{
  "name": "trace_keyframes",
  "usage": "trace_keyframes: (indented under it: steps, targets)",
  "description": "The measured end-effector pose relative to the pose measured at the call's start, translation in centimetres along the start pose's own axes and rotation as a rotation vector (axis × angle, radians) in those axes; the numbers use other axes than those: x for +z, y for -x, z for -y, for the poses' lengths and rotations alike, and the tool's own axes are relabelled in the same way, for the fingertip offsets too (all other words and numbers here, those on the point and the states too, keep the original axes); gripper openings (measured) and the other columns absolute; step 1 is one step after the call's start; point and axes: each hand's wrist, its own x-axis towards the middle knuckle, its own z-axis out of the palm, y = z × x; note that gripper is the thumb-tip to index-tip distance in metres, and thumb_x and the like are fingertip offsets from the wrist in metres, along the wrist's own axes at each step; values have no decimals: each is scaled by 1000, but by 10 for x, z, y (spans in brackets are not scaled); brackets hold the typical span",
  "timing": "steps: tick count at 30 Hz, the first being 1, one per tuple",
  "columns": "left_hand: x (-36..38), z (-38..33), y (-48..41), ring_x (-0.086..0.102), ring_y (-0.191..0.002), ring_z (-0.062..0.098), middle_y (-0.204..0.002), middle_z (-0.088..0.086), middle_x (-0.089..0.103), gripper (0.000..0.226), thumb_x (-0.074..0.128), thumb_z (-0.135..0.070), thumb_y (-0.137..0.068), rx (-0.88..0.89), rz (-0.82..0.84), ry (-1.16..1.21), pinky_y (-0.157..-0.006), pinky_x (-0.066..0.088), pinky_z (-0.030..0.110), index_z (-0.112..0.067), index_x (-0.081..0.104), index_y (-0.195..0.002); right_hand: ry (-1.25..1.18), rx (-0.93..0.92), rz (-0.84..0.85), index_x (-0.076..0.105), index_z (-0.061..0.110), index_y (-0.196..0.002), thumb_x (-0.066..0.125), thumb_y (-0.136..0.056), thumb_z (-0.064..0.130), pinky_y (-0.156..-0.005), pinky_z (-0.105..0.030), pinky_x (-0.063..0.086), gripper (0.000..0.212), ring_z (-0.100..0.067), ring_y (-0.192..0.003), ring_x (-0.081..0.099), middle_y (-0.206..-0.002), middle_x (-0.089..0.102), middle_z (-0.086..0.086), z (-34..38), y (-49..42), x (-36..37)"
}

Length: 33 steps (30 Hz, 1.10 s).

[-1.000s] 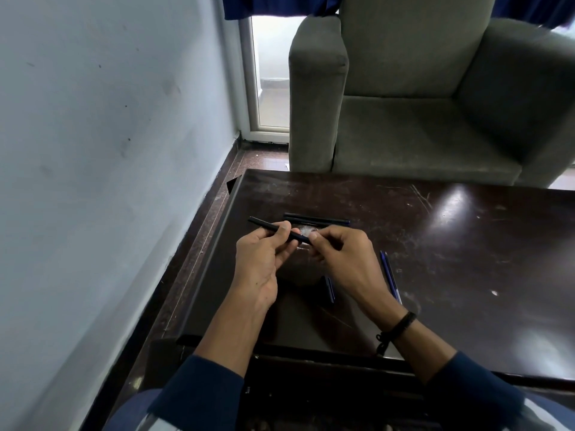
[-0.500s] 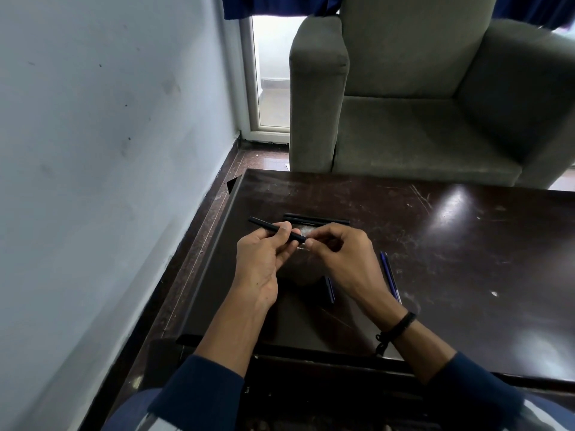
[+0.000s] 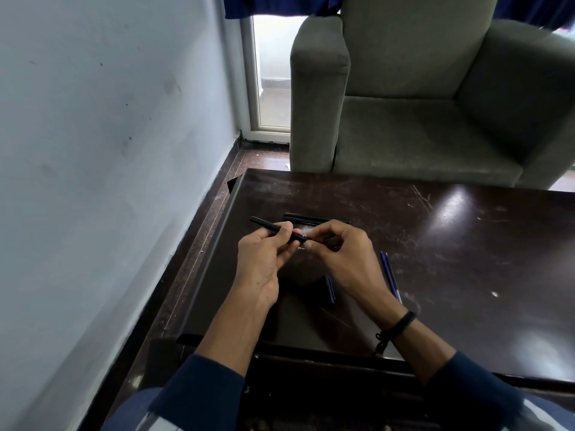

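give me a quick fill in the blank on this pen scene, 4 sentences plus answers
1. The pen gripped by the left hand is ____ in colour.
2. The blue pens lie on the table to the ____ of the right hand.
3. A dark band circles the ____ wrist.
4. Beyond the table stands a grey ____.

Missing words: black; right; right; armchair

Slim black pen (image 3: 267, 224), slanting slightly, free end pointing left; gripped mid-length by left hand (image 3: 261, 259), right end pinched by right hand (image 3: 345, 256).
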Motion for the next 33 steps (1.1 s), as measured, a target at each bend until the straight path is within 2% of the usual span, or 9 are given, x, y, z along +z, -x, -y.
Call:
trace_keyframes:
  steps: [3,6,12,17,20,23,25,28,33]
  targets:
    - [0,-1,0,75,-97,23,-100,17,77,9,66,-5,-94,2,4,5,-81,63,30,-1,73,-98,5,-17,10,72,29,-102,83,-84,30,-67,-10,48,21,-1,-86,63,-93,70,12,1,1,0]
    - [-1,-1,-1,75,-91,22,-99,18,77,9,67,-4,-93,9,9,15,-81,63,30,0,74,-99,3,-11,11,73,31,-111,78,-88,39,-69,-16,50,25,-2,-89,64,-95,71,13,2,3,2]
    - [0,0,-1,74,-102,27,-105,20,76,6,68,-4,-93,5,8,18,-78,62,27,-3,74,-94,19,-21,4,77,29,-102,75,-92,25,-78,-20,54,11,0,-90,68,-92,75,15,3,2,2]
    - [1,-1,0,74,-98,25,-103,20,76,6,67,-3,-93,0,3,29,-80,63,29,-1,73,-95,29,-54,-27,75,28,-101,79,-89,19,-70,-5,45,15,7,-89,64,-92,72,18,3,3,3]
    - [2,-1,0,74,-92,23,-92,14,78,8,68,-3,-93,-5,7,45,-80,63,28,1,73,-97,54,-144,-80,74,27,-99,80,-87,13,-74,-4,44,19,6,-94,62,-95,70,19,2,5,6]
    - [1,-1,0,73,-85,20,-82,8,76,9,71,-6,-92,-8,3,57,-80,63,29,2,72,-95,134,-288,-145,72,22,-96,81,-84,5,-74,-12,48,22,-2,-91,63,-94,67,14,-1,5,10]
    - [0,-2,0,73,-85,22,-82,9,75,11,72,-8,-91,-9,-11,73,-78,63,29,2,72,-93,137,-371,-199,71,18,-90,79,-83,0,-72,-18,51,21,-4,-86,62,-92,64,10,-2,6,11]
    - [-4,-5,-1,76,-85,26,-88,15,75,13,72,-9,-91,-21,-41,121,-73,64,28,3,71,-94,147,-448,-248,70,15,-85,76,-84,-3,-72,-18,50,19,-6,-84,60,-91,61,8,-2,6,8]
    - [-4,-6,-2,77,-83,25,-93,18,76,14,70,-7,-92,-31,-60,151,-74,64,30,5,69,-99,92,-245,-170,70,25,-88,77,-85,8,-75,-15,49,19,-5,-89,63,-93,67,14,2,3,3]
